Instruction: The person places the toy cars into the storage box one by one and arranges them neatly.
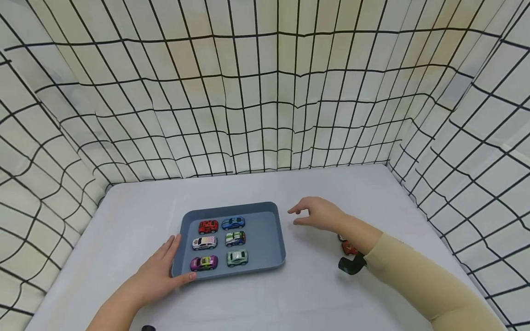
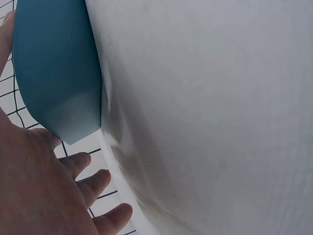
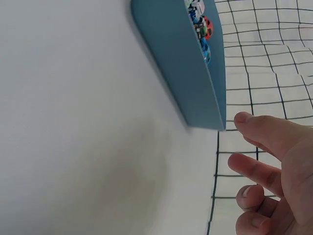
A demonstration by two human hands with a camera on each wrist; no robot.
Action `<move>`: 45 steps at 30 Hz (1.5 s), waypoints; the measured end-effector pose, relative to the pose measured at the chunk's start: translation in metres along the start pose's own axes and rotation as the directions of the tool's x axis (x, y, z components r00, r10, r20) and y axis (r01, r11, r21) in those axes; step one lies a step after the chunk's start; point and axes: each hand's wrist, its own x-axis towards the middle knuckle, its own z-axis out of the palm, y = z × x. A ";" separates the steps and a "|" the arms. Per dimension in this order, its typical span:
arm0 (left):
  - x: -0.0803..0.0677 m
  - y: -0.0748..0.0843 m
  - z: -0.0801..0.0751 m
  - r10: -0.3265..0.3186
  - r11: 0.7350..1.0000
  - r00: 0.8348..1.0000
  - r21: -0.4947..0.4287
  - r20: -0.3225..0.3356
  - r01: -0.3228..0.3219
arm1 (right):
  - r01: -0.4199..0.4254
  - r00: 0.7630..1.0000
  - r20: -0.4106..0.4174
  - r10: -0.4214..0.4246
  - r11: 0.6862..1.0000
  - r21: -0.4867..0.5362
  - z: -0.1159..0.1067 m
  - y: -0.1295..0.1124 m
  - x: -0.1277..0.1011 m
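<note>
A blue-grey tray on the white table bears several toy cars in two columns. The left column has a red car, a white one with a patterned roof and a purple-yellow one. To their right are a blue car, a white-green-blue one and a pale green one. My left hand touches the tray's left end, fingers extended along the side and thumb at the near corner. Right of the tray my right hand hovers with nothing in it, thumb and fingers apart.
Partly hidden under the right forearm, another red toy car lies on the table, with a bit of something beside it. A black curved object shows by the right sleeve. White walls with a black grid surround the table's back and sides.
</note>
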 end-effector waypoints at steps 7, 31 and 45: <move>0.002 0.004 -0.004 0.003 1.000 1.000 0.009 0.003 -0.003 | -0.035 0.999 -0.029 0.035 0.999 -0.003 -0.011 0.025 -0.029; -0.001 0.003 -0.003 0.005 1.000 1.000 0.006 0.007 -0.005 | -0.158 0.987 0.011 0.158 0.985 0.062 -0.042 0.091 -0.077; -0.002 0.003 -0.002 0.012 1.000 1.000 0.011 -0.013 -0.012 | -0.187 0.973 0.149 0.174 0.979 0.077 -0.042 0.113 -0.070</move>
